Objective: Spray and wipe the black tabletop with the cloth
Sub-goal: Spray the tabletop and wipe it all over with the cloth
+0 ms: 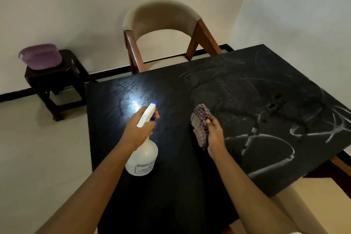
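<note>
The black tabletop [176, 186] fills the middle of the view, with pale chalky streaks across its right half. My left hand [139, 129] grips the neck of a white spray bottle [142, 159] with a blue nozzle, held above the table's left part and pointing away from me. My right hand [215, 137] holds a folded checked cloth [201, 123] just above the tabletop, left of the streaks. A bright light reflection lies on the surface ahead of the nozzle.
A beige chair with brown wooden legs [161, 30] stands at the table's far edge. To the left a dark stool [55, 80] carries a purple basin [40, 56]. Pale floor runs along the left; a wall corner is at the right.
</note>
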Motion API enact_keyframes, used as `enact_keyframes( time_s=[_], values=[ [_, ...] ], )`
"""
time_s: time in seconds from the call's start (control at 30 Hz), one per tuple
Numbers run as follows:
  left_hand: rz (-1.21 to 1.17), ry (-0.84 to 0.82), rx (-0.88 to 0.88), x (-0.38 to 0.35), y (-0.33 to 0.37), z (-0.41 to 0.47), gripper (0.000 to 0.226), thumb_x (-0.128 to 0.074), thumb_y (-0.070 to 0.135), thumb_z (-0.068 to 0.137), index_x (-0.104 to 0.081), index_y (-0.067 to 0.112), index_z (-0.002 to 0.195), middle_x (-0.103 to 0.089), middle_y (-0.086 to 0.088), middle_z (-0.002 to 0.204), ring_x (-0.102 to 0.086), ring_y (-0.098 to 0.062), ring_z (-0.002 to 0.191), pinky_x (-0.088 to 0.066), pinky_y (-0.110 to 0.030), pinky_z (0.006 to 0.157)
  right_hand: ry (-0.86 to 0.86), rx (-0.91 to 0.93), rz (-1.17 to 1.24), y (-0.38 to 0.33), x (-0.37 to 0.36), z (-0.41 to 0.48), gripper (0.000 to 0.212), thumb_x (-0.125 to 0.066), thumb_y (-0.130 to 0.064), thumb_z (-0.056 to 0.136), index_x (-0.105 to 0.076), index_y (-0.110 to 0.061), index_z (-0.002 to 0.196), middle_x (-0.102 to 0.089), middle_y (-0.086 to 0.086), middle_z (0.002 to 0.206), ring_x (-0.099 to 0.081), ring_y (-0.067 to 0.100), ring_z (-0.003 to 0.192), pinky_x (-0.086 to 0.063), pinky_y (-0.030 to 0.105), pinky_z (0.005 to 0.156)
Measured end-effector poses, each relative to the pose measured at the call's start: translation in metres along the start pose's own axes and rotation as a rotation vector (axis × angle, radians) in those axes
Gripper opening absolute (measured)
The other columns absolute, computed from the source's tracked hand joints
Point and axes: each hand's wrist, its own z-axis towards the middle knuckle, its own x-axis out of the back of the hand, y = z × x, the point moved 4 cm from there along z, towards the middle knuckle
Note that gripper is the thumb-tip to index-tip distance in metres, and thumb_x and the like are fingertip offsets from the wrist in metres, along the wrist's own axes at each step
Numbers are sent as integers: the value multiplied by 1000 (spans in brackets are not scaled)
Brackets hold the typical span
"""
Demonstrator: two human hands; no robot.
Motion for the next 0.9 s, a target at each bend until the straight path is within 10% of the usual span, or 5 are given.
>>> enact_keyframes(
  time_s=[0.17,0.47,0.73,0.9],
  values=[
    [82,-34,59,-25,31,86,26,-52,-7,82,-66,10,98,-67,-2,92,-60,-18,77,-52,-36,67,158,-148,500,-44,5,71,36,-37,-32,102,-68,-15,111,-67,9,117,-63,25,106,-49,40,95],
    [265,43,172,-61,37,210,10,-58,6,77,-66,13,77,-69,-9,78,-62,-24,67,-57,-38,61,193,56,427,-93,2,195,29,-42,-23,100,-63,-20,120,-63,9,126,-59,25,116,-44,43,103],
    [160,136,111,-49,24,239,19,-59,1,80,-67,18,82,-70,-13,91,-64,-28,78,-57,-44,67,104,329,-443,-97,-44,238,30,-45,-22,100,-53,-23,129,-58,-1,125,-55,10,111,-46,34,98],
    [28,190,-168,-31,30,241,33,-50,4,74,-68,24,92,-69,-1,95,-64,-9,84,-56,-32,65,-412,690,-1218,-35,-103,245,43,-38,-30,90,-58,-19,126,-60,4,129,-51,22,123,-29,45,110]
  ],
)
